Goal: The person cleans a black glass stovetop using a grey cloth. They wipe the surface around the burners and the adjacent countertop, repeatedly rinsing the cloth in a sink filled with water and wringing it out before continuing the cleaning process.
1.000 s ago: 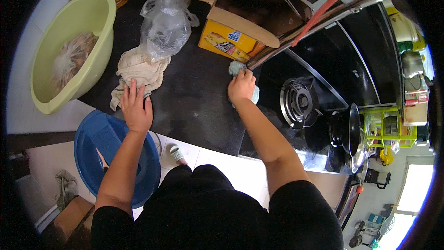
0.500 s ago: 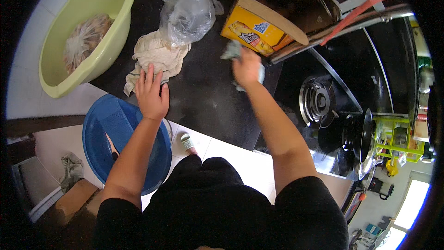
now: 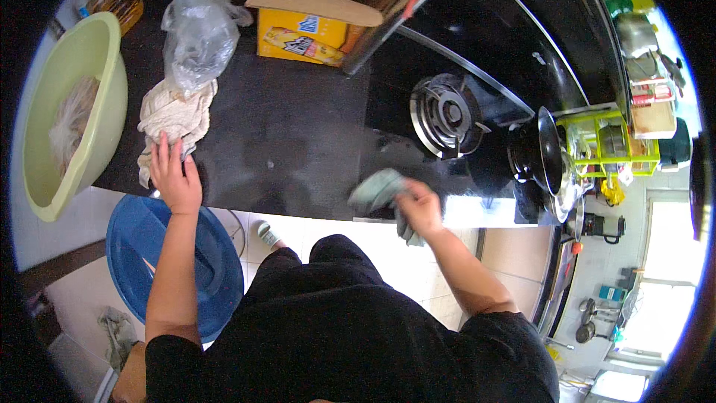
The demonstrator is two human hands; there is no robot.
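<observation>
My left hand [image 3: 176, 183] lies with its fingers spread on the lower end of a crumpled beige cloth [image 3: 177, 113] at the left of the black counter. A grey-green rag [image 3: 379, 189] is gripped in my right hand [image 3: 421, 206] at the counter's front edge. Part of the rag lies over the countertop, and another part hangs down below my fingers. Just beyond the beige cloth stands a bunched clear plastic bag [image 3: 200, 45], touching it.
A pale green basin [image 3: 112, 97] holding a plastic-wrapped bundle stands far left. Behind are an orange-yellow carton [image 3: 302, 36] and an oil bottle [image 3: 119, 0]. A gas burner [image 3: 450, 113] and black pan [image 3: 550, 151] lie right. Below the counter sits a blue tub [image 3: 127, 269].
My right hand has drawn the rag from beside the carton back to the counter's front edge. My left hand stays on the beige cloth. The whole view has shifted toward the right.
</observation>
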